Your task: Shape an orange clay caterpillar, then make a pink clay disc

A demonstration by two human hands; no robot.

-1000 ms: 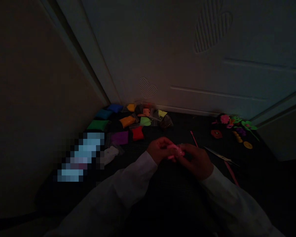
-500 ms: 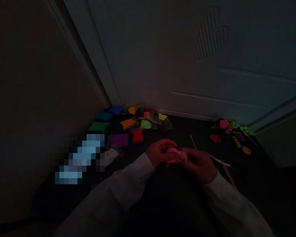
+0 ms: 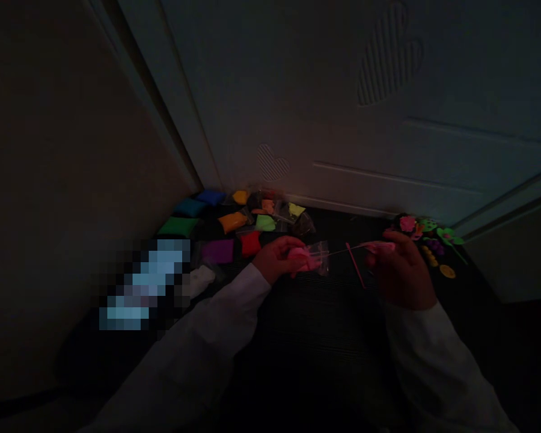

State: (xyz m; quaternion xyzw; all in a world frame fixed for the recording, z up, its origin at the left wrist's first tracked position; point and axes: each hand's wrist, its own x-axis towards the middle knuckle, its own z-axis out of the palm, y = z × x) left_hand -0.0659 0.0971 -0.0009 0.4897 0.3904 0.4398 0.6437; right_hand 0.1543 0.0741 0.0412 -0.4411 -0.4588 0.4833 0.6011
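My left hand (image 3: pixel 277 258) is closed on a small clear bag of pink modelling clay (image 3: pixel 301 260), its open plastic end pointing right. Pinched in my right hand (image 3: pixel 406 270) is a lump of pink clay (image 3: pixel 379 247), pulled away from the bag. A thin strand of clay (image 3: pixel 347 249) stretches between the lump and the bag. Below that strand, a pink modelling tool (image 3: pixel 356 266) lies on the dark table (image 3: pixel 315 337). My right hand and sleeve hide the scissors seen earlier.
Bags of coloured clay lie at the back left, among them a purple one (image 3: pixel 217 251), a red one (image 3: pixel 250 243) and a green one (image 3: pixel 179 227). A blurred bright screen (image 3: pixel 148 288) is at left. Clay flowers (image 3: pixel 407 224) and a yellow disc (image 3: pixel 447 272) lie at right, before a white panel (image 3: pixel 324 108).
My hands have moved apart. The right one has drawn a lump of pink clay out of the bag, up and to the right, while the left keeps the bag.
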